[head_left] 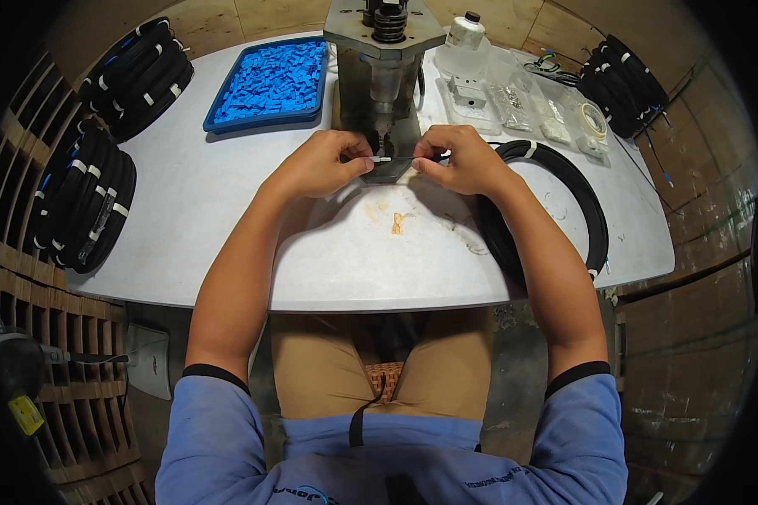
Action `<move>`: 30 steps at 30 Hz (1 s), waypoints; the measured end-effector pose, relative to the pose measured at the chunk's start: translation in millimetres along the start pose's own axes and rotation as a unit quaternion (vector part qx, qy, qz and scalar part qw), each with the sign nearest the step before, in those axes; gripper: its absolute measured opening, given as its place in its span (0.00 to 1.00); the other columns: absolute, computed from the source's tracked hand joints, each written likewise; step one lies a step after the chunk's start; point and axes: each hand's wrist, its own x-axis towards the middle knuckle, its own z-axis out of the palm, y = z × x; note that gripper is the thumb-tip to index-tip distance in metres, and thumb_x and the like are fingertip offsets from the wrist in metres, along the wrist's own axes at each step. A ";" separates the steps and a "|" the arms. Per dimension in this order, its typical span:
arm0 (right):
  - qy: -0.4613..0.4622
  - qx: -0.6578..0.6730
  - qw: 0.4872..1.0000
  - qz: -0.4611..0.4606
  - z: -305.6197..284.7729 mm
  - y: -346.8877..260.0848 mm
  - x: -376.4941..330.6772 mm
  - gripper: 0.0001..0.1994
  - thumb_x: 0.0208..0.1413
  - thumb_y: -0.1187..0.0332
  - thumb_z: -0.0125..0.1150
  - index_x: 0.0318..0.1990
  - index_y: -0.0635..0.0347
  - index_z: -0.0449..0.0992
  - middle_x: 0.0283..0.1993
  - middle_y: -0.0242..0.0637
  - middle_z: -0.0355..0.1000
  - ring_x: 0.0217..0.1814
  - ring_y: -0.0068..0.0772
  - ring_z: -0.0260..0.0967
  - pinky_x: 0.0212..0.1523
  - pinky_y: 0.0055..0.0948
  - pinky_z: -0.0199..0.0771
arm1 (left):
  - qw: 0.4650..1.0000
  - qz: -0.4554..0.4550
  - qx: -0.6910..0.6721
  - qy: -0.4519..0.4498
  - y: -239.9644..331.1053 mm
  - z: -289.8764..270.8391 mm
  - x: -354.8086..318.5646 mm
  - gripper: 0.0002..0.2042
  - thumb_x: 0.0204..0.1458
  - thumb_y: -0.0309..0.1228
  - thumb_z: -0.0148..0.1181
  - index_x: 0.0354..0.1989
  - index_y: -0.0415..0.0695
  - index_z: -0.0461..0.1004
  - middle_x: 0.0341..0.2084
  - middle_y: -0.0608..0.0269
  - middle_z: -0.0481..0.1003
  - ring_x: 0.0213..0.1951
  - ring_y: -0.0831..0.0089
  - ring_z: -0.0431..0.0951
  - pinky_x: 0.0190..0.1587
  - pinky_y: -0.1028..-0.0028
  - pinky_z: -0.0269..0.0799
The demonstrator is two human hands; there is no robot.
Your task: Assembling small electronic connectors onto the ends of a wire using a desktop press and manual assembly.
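Observation:
My left hand (337, 162) is closed in a pinch on a small silvery connector piece (382, 159), just in front of the press's lower tooling. Facing it, my right hand (461, 162) pinches a thin black cable (406, 158) that reaches toward that piece. Whether the two are joined is too small to tell. Both hands are level, close to the base of the metal bench press (385, 84), whose spring and ram stand above. A coil of black cable (594, 198) lies on the table beside my right forearm, partly hidden by it.
A dark blue tray (265, 127) of small bright blue parts sits left of the press. Bundled black cable coils (88, 198) lie at the left edge, another bundle (623, 84) at the far right. Clear containers (514, 105), a tape roll (593, 120) and a white bottle (467, 32) stand back right.

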 end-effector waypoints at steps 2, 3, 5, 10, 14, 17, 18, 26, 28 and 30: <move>0.000 0.000 1.000 0.003 0.7 -0.4 -0.9 0.07 0.48 0.68 0.65 0.31 0.62 0.79 0.26 0.40 0.74 0.28 0.35 0.71 0.32 0.31 0.72 | 1.000 0.008 0.003 0.004 -1.4 1.3 0.3 0.11 0.52 0.32 0.62 0.36 0.34 0.78 0.31 0.50 0.80 0.34 0.64 0.80 0.42 0.69 0.75; 0.000 -0.001 1.000 0.003 0.5 -0.3 -0.8 0.07 0.48 0.68 0.65 0.31 0.62 0.79 0.26 0.40 0.74 0.28 0.35 0.71 0.32 0.31 0.72 | 1.000 0.008 0.003 0.004 -1.7 1.3 0.5 0.11 0.52 0.32 0.62 0.36 0.34 0.78 0.31 0.50 0.80 0.34 0.64 0.80 0.42 0.69 0.75; 0.001 -0.012 1.000 -0.009 0.3 0.6 -0.4 0.07 0.48 0.68 0.64 0.31 0.62 0.79 0.26 0.40 0.74 0.28 0.35 0.71 0.31 0.31 0.72 | 1.000 0.015 0.002 0.008 -2.8 1.7 0.9 0.11 0.51 0.31 0.62 0.36 0.34 0.78 0.30 0.51 0.80 0.34 0.64 0.80 0.42 0.69 0.75; 0.001 -0.014 1.000 -0.014 1.0 2.2 0.4 0.07 0.48 0.68 0.65 0.31 0.61 0.79 0.26 0.40 0.74 0.28 0.34 0.71 0.32 0.30 0.72 | 1.000 0.022 0.005 0.009 -5.8 1.5 1.6 0.11 0.51 0.31 0.63 0.36 0.34 0.78 0.30 0.51 0.80 0.34 0.64 0.80 0.42 0.69 0.75; -0.004 -0.011 1.000 0.004 1.0 0.0 0.6 0.07 0.49 0.68 0.65 0.31 0.62 0.78 0.27 0.39 0.74 0.28 0.34 0.71 0.32 0.30 0.71 | 1.000 0.017 0.006 0.009 -4.7 1.1 1.2 0.12 0.50 0.31 0.63 0.36 0.34 0.78 0.30 0.51 0.80 0.34 0.64 0.80 0.42 0.69 0.75; -0.005 -0.008 1.000 0.000 0.7 1.6 0.0 0.07 0.49 0.68 0.65 0.31 0.62 0.78 0.27 0.39 0.74 0.28 0.34 0.71 0.32 0.30 0.71 | 1.000 0.011 0.004 0.009 -5.0 2.0 2.1 0.12 0.51 0.32 0.63 0.37 0.34 0.78 0.30 0.50 0.80 0.35 0.64 0.81 0.42 0.69 0.75; -0.004 -0.008 1.000 0.000 0.8 1.2 0.0 0.07 0.49 0.68 0.65 0.31 0.62 0.78 0.27 0.39 0.74 0.28 0.34 0.71 0.32 0.30 0.71 | 1.000 0.011 0.004 0.008 -4.7 2.0 2.0 0.12 0.51 0.32 0.63 0.37 0.34 0.78 0.30 0.50 0.80 0.35 0.64 0.81 0.42 0.69 0.75; -0.012 -0.012 1.000 0.010 0.0 -2.0 0.3 0.07 0.50 0.68 0.64 0.32 0.62 0.78 0.27 0.41 0.74 0.29 0.35 0.71 0.33 0.31 0.71 | 1.000 0.013 0.011 0.007 -4.8 1.2 1.9 0.12 0.50 0.31 0.63 0.36 0.34 0.79 0.30 0.50 0.80 0.34 0.64 0.81 0.42 0.69 0.75; -0.011 -0.010 1.000 0.011 0.1 -1.9 -0.4 0.07 0.50 0.68 0.64 0.32 0.62 0.78 0.27 0.41 0.74 0.29 0.35 0.71 0.33 0.31 0.71 | 1.000 0.015 0.011 0.006 -3.9 1.1 1.8 0.11 0.50 0.31 0.63 0.36 0.34 0.79 0.30 0.50 0.80 0.34 0.64 0.81 0.42 0.69 0.75; -0.010 -0.007 1.000 0.011 0.3 -2.0 -0.4 0.07 0.50 0.68 0.64 0.32 0.62 0.78 0.27 0.41 0.73 0.29 0.35 0.71 0.33 0.31 0.71 | 1.000 0.017 0.011 0.006 -4.1 1.0 1.8 0.11 0.50 0.31 0.63 0.36 0.35 0.79 0.30 0.50 0.80 0.34 0.64 0.81 0.42 0.69 0.75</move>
